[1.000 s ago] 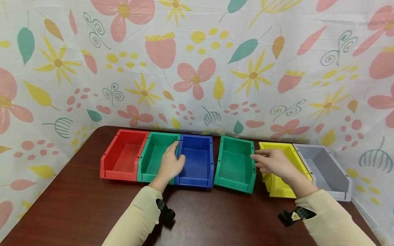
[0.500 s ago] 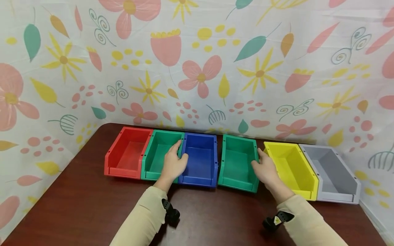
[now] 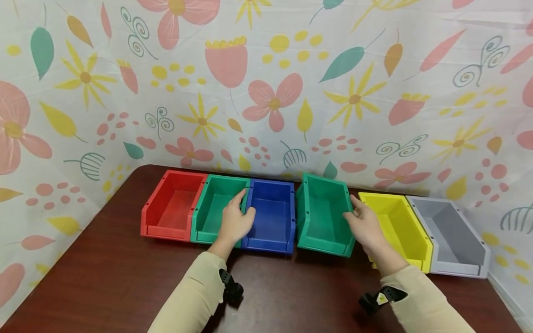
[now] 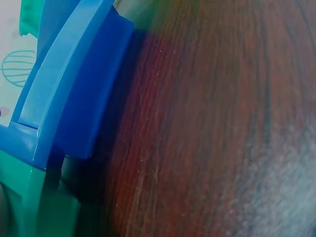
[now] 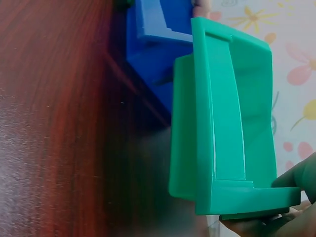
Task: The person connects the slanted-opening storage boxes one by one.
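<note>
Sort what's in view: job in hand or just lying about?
Likely job:
rectangular green plastic bin, in the right hand
rectangular blue plastic bin, matching green bin, both at the left hand

Likely idle:
rectangular red plastic bin
rectangular yellow plastic bin
rectangular grey plastic bin

tilted green storage bin (image 3: 325,219), open-fronted, plastic, just right of blue storage bin (image 3: 271,217); right hand (image 3: 366,226) grips its right wall, thumb inside, fingers outside. blue one level, side by side with level green storage bin (image 3: 214,210) of like shape; left hand (image 3: 236,222) rests over their adjoining walls.
</note>
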`<state>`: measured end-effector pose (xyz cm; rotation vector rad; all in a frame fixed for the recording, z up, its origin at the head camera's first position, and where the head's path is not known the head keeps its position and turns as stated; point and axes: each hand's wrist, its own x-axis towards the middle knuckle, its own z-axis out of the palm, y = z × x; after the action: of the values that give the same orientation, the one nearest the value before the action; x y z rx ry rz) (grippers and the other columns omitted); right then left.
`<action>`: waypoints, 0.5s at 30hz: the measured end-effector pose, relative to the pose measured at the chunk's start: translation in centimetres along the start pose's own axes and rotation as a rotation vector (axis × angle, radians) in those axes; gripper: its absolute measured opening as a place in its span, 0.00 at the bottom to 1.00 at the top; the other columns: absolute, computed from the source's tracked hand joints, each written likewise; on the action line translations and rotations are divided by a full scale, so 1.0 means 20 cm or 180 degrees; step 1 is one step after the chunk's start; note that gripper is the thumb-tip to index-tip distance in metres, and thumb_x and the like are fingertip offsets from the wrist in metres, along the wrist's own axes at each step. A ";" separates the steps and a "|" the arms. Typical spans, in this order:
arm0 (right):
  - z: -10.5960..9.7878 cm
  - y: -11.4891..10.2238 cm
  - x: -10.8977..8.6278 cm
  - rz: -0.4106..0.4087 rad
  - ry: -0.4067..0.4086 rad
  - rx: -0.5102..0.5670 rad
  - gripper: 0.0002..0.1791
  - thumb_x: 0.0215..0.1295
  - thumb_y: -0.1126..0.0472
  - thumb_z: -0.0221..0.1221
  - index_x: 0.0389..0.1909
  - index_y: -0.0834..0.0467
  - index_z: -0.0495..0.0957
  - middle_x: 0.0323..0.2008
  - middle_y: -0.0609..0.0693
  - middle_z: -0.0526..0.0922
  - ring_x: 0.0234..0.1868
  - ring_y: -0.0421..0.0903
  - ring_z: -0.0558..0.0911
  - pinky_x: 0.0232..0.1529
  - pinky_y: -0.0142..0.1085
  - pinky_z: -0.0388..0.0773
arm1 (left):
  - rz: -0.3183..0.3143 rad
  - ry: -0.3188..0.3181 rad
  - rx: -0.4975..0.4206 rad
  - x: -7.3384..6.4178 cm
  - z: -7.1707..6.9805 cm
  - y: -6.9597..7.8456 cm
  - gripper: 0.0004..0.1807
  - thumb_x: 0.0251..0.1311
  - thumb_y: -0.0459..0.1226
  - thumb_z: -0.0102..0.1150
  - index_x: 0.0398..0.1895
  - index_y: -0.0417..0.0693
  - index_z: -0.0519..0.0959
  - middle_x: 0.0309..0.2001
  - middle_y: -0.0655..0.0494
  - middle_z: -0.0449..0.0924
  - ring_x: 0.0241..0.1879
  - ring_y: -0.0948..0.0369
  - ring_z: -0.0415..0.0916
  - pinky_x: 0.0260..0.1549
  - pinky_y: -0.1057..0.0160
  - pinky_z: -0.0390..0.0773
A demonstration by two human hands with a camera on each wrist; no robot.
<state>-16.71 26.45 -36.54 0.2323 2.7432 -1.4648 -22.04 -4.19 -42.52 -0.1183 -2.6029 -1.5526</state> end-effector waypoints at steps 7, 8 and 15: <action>-0.03 -0.05 0.02 -0.0052 -0.0043 0.0003 0.34 0.73 0.59 0.41 0.75 0.58 0.39 0.63 0.71 0.65 0.47 0.59 0.77 0.34 0.33 0.75 | 0.0071 -0.0028 -0.0010 0.02 -0.01 0.01 0.33 0.59 0.39 0.45 0.71 0.54 0.60 0.69 0.49 0.62 0.09 0.62 0.50 0.32 0.57 0.70; -0.04 -0.06 0.02 -0.0043 -0.0054 -0.0020 0.34 0.73 0.59 0.41 0.75 0.58 0.39 0.64 0.71 0.65 0.44 0.58 0.77 0.32 0.34 0.74 | 0.0059 -0.0037 -0.0006 0.02 -0.01 0.01 0.33 0.59 0.39 0.45 0.71 0.54 0.60 0.69 0.49 0.62 0.10 0.61 0.50 0.36 0.56 0.70; -0.05 -0.11 0.00 -0.0123 -0.0111 -0.0209 0.34 0.72 0.61 0.42 0.74 0.63 0.41 0.56 0.72 0.73 0.54 0.60 0.76 0.37 0.30 0.76 | -0.0021 -0.0045 -0.0016 0.00 -0.01 0.00 0.33 0.60 0.38 0.47 0.71 0.54 0.61 0.69 0.51 0.62 0.50 0.50 0.75 0.52 0.51 0.70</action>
<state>-17.06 26.07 -34.10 0.1515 2.7777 -1.3705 -22.00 -4.27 -42.40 -0.1219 -2.6128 -1.5663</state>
